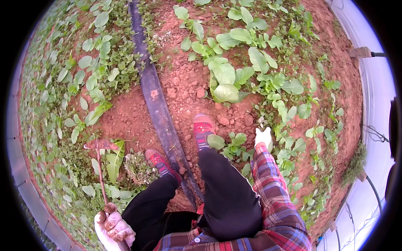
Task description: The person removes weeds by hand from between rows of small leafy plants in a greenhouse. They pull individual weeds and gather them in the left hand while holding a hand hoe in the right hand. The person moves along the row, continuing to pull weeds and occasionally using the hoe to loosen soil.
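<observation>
My left hand (115,226), in a soil-stained white glove, grips the thin handle of a hoe (101,175) at the lower left. The hoe's curved, reddish metal blade (101,144) is over low weeds beside a long green leaf (115,161). My right hand (263,138), in a white glove, reaches down to small weeds (261,120) at the edge of the leafy green plants. Its fingertips seem to be at the weed stems, but whether they pinch them is hard to tell. A heap of pulled weeds (140,168) lies next to my left shoe.
A flat black irrigation hose (160,108) runs between my shoes over red, cloddy soil (185,91). Broad-leaved plants (223,70) grow ahead and on both sides. White plastic sheeting (377,94) borders the plot at right, with a block (360,52) at its edge.
</observation>
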`<state>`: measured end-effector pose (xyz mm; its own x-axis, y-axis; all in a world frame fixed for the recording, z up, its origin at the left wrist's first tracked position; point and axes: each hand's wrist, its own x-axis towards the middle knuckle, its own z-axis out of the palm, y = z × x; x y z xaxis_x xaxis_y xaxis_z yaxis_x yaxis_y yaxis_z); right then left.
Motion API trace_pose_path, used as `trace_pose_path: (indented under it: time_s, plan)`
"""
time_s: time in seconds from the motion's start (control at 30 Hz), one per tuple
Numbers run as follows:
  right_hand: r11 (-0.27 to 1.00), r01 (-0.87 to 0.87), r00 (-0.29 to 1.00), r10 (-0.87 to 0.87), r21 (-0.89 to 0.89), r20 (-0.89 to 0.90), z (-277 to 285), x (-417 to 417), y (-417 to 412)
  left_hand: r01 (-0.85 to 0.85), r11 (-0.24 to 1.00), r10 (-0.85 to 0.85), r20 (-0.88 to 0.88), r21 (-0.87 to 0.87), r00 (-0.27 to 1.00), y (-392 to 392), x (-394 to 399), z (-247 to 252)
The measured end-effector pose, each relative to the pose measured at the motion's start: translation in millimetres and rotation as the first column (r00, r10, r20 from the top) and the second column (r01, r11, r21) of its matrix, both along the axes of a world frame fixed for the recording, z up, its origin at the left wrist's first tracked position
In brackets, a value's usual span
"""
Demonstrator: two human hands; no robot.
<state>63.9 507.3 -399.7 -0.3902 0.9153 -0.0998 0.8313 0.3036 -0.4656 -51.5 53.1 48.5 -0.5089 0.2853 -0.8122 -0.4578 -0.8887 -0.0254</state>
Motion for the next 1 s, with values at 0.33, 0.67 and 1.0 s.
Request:
trace_pose_path:
  time_s: [0.33, 0.67, 1.0]
  plan:
    - [0.784, 0.190, 0.846, -0.437, -0.592, -0.307, 67, -24, -35, -0.013, 1.000, 0.013, -0.059, 0.000, 0.998, -11, 14, -6]
    - [0.697, 0.251, 0.743, -0.584, -0.672, -0.327, 80, -9, -16, 0.032, 0.999, -0.032, -0.024, 0.003, 0.999, -19, 12, -9]
    - [0.975, 0.217, 0.976, -0.216, -0.041, 0.020, 44, -40, -10, 0.024, 1.000, -0.024, -0.023, -0.007, 0.999, 2, -2, 0]
